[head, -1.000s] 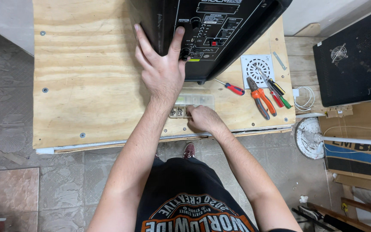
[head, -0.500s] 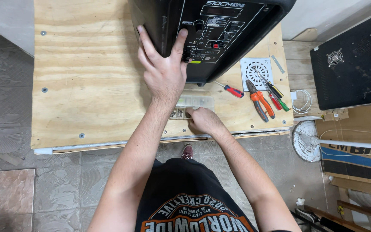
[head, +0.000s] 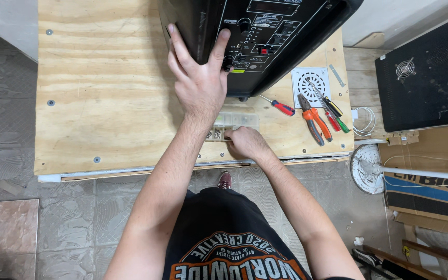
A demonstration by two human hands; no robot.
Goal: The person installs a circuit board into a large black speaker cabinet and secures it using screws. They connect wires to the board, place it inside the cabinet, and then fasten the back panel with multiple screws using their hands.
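Your left hand [head: 199,85] lies open, fingers spread, flat against the black speaker cabinet [head: 255,36] at the plywood bench's [head: 105,93] far edge. Your right hand [head: 245,142] is curled over a clear compartmented plastic box [head: 234,123] just below it. At right, a brown cardboard carton [head: 426,192] with blue lettering sits on the floor.

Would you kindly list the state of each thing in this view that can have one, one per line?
left hand: spread flat against the black speaker cabinet, which lies with its control panel facing up
right hand: closed over the clear compartment box on the plywood table
orange-handled pliers: jaws shut, lying flat
red-handled screwdriver: lying flat, untouched
white cable: coiled
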